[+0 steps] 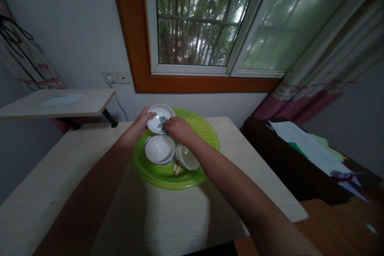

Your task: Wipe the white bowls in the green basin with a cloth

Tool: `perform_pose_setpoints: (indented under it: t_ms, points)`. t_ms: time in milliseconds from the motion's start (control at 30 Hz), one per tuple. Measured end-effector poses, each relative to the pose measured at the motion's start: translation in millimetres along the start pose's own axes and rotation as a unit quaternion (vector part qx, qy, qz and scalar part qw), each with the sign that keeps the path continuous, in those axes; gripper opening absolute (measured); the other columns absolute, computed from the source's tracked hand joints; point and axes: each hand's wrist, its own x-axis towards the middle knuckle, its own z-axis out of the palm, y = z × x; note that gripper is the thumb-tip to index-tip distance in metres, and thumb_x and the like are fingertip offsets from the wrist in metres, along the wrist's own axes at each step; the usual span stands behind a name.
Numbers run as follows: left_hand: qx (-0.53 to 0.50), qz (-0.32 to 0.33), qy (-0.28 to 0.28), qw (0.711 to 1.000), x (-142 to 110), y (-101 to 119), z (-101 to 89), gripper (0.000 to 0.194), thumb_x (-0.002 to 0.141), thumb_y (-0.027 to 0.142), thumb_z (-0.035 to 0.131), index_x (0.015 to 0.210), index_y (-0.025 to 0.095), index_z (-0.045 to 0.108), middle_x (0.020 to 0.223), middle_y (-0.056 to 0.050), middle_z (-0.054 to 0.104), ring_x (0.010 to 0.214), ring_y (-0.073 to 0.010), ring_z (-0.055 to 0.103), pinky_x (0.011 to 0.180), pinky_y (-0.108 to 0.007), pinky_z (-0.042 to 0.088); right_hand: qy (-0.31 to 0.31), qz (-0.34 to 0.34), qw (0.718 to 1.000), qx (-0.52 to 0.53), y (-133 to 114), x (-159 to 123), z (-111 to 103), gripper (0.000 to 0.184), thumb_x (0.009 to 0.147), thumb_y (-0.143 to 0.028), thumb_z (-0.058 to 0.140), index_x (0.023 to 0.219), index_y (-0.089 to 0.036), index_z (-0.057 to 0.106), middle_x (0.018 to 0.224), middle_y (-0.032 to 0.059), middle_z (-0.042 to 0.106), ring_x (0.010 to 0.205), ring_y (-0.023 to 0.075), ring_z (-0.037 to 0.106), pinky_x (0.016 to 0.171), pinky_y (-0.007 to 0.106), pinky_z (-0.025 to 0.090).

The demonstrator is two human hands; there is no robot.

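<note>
Chopsticks (177,169), perhaps, near handheld dish (156,115).

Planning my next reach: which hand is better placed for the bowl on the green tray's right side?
Probably your right hand: it's nearer the bowl, though now over the dish whose rim your left hand, farther off, grips.

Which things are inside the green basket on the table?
The green basket holds stacked white dishes, another bowl beside them and wooden sticks. What lies beneath the dishes and right forearm cannot be seen.
</note>
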Motion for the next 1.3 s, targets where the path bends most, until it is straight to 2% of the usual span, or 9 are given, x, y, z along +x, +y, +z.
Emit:
perform_pose_setpoints:
  t_ms: [167,400,600,767,967,1033,1133,1200,1300]
  points:
    - [-0.001,-0.016,0.000,1.000,8,-6,-2.4,0.030,0.078,0.035,0.070,0.103,0.021,0.064,0.082,-0.004,0.066,0.065,-0.0157,0.059,0.054,-0.026,0.045,0.007,0.019,1.000,-0.005,0,-1,-2,0.017,0.100,-0.019,0.058,0.104,-0.012,0.073,0.107,0.0145,0.074,0.105,0.0248,0.064,0.097,0.036,0.046]
    - [0.007,0.023,0.020,1.000,5,-6,2.6,0.025,0.083,0.041,0.068,0.096,0.021,0.062,0.084,-0.005,0.065,0.072,-0.0171,0.060,0.058,-0.026,0.047,-0.005,0.000,1.000,-0.006,-2,0,4,0.015,0.098,-0.018,0.060,0.104,-0.014,0.073,0.106,0.0122,0.074,0.102,0.0253,0.066,0.091,0.034,0.048]
    - [0.003,0.013,0.032,0.999,6,-7,2.7,0.026,0.087,0.043,0.066,0.097,0.021,0.059,0.084,-0.005,0.061,0.070,-0.0162,0.058,0.060,-0.027,0.046,0.005,0.008,0.999,0.047,-13,3,8,0.025,0.104,-0.020,0.051,0.120,-0.017,0.070,0.115,0.0099,0.074,0.098,0.0217,0.069,0.083,0.030,0.050]
    - [-0.008,0.034,0.030,0.999,6,-7,2.9,0.031,0.086,0.046,0.068,0.103,0.022,0.058,0.091,-0.005,0.063,0.077,-0.0168,0.061,0.067,-0.027,0.050,0.014,0.020,0.997,0.068,-15,5,8,0.030,0.104,-0.021,0.050,0.129,-0.020,0.066,0.124,0.0099,0.073,0.103,0.0224,0.069,0.087,0.031,0.050]
    - [0.012,0.023,0.044,0.999,4,-7,4.0,0.030,0.086,0.042,0.065,0.108,0.023,0.057,0.089,-0.004,0.062,0.071,-0.0162,0.058,0.058,-0.024,0.047,-0.008,0.052,0.998,0.017,-14,5,8,0.023,0.100,-0.017,0.054,0.113,-0.013,0.073,0.112,0.0145,0.075,0.102,0.0254,0.068,0.095,0.036,0.048]
    - [0.028,0.016,0.052,0.998,4,-8,4.4,0.030,0.086,0.039,0.064,0.110,0.023,0.056,0.089,-0.004,0.062,0.070,-0.0160,0.058,0.056,-0.024,0.045,-0.001,0.068,0.998,0.001,-12,4,8,0.021,0.099,-0.015,0.055,0.108,-0.011,0.074,0.110,0.0155,0.075,0.105,0.0257,0.067,0.104,0.039,0.045]
    - [0.033,0.011,0.058,0.998,4,-8,4.7,0.031,0.087,0.038,0.063,0.113,0.023,0.056,0.088,-0.003,0.062,0.069,-0.0162,0.058,0.057,-0.024,0.045,0.040,0.092,0.995,-0.020,-11,2,11,0.023,0.100,-0.014,0.052,0.107,-0.010,0.074,0.112,0.0168,0.074,0.115,0.0267,0.063,0.117,0.045,0.033]
    - [0.032,0.012,0.060,0.998,5,-8,4.8,0.030,0.088,0.037,0.061,0.114,0.023,0.057,0.089,-0.004,0.062,0.070,-0.0165,0.058,0.058,-0.025,0.046,0.054,0.095,0.994,-0.025,-11,1,13,0.026,0.101,-0.013,0.050,0.109,-0.010,0.074,0.114,0.0174,0.073,0.118,0.0273,0.061,0.119,0.047,0.030]
    - [0.034,0.020,0.063,0.997,5,-8,5.1,0.027,0.091,0.036,0.059,0.114,0.022,0.058,0.091,-0.005,0.063,0.071,-0.0162,0.058,0.058,-0.025,0.046,0.033,0.070,0.997,-0.003,-13,0,15,0.025,0.100,-0.014,0.050,0.111,-0.010,0.073,0.114,0.0165,0.072,0.114,0.0267,0.062,0.113,0.044,0.037]
